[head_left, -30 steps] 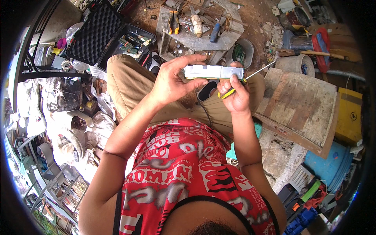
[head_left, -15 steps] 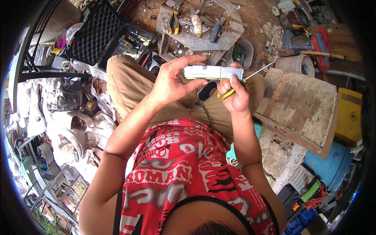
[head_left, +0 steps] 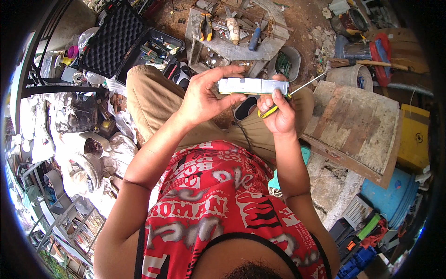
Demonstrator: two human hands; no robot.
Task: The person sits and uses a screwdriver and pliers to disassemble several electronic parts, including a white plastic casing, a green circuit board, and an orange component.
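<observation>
The underside of the flat, silver-white rectangular metal piece is hidden, and the handle of the yellow-and-black screwdriver is partly covered by the right hand. The piece is held up on the near side of the worn grey wooden table, its left end gripped within the curved left hand, its right end and the screwdriver grasped together by the right.

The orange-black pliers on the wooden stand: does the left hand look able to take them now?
Probably not without letting go: the left hand holds the silver module, though nothing visible covers the pliers.
</observation>
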